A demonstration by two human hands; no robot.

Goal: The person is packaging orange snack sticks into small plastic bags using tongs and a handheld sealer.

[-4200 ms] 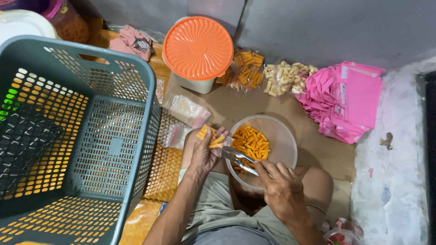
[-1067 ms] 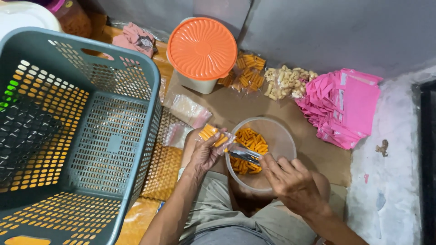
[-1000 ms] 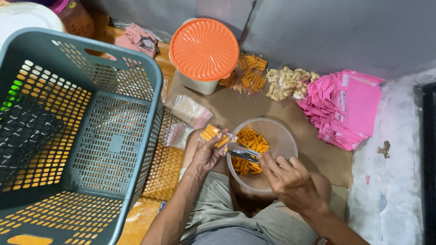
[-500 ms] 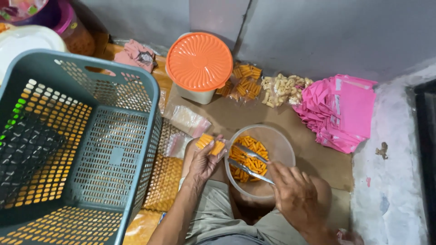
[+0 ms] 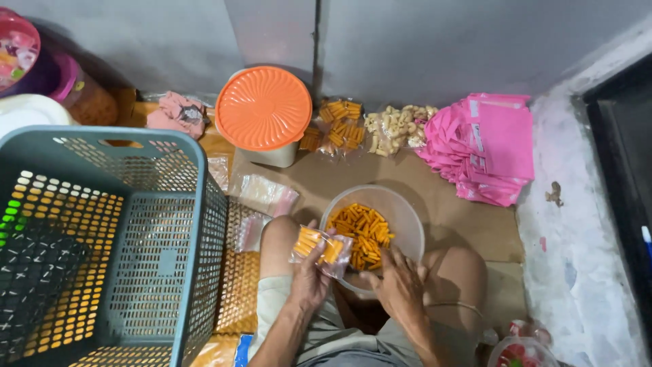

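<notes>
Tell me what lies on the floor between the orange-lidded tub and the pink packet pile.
In the head view, between the orange-lidded tub and the pink packet pile lie bagged orange sticks and bagged pale snacks.

Left hand (image 5: pixel 310 275) raised over the lap, fingers curled in a grip; right hand (image 5: pixel 399 285) lowered beside it, knuckles up, fingers bent

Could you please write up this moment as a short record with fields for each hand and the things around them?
left hand: holds a small clear bag of orange snack sticks
right hand: at the near rim of the clear bowl; whether it holds anything cannot be told
bowl contents: orange sticks
to the left: grey-green slotted basket
behind the bowl: tub with orange lid, filled snack bags, pile of pink packets
</notes>
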